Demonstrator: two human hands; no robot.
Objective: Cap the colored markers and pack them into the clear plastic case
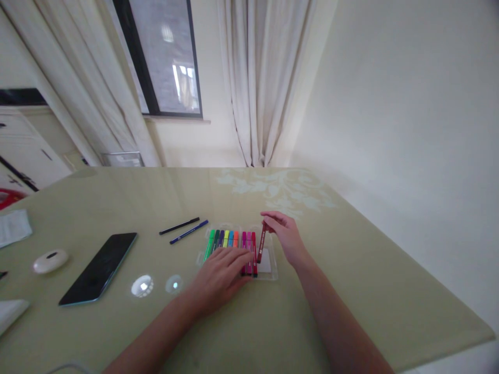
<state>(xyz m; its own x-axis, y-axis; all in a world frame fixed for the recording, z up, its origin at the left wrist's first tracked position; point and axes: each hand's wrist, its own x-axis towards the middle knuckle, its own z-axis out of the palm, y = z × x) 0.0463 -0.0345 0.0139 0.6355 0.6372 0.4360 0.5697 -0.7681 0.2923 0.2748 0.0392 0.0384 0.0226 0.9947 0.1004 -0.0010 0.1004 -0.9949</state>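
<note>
A clear plastic case (274, 271) lies on the table, holding a row of several coloured markers, among them a green marker (211, 243), a yellow marker (226, 238), an orange marker (236, 239) and a red marker (254, 259). My left hand (226, 267) lies flat over the row, fingers stretched across the lower part of the markers. Between thumb and fingers, my right hand (283, 228) pinches the top of a dark red marker (261, 245), tilted over the case's right end beside the red one. A pale panel shows in the case below it.
Left of the case lie a black pen (179, 226) and a blue marker (189, 232). Further left are a dark phone (99, 268), a white rounded object (50, 261) and a folded pale cloth (14, 227). The table's right edge runs near the wall (409, 130).
</note>
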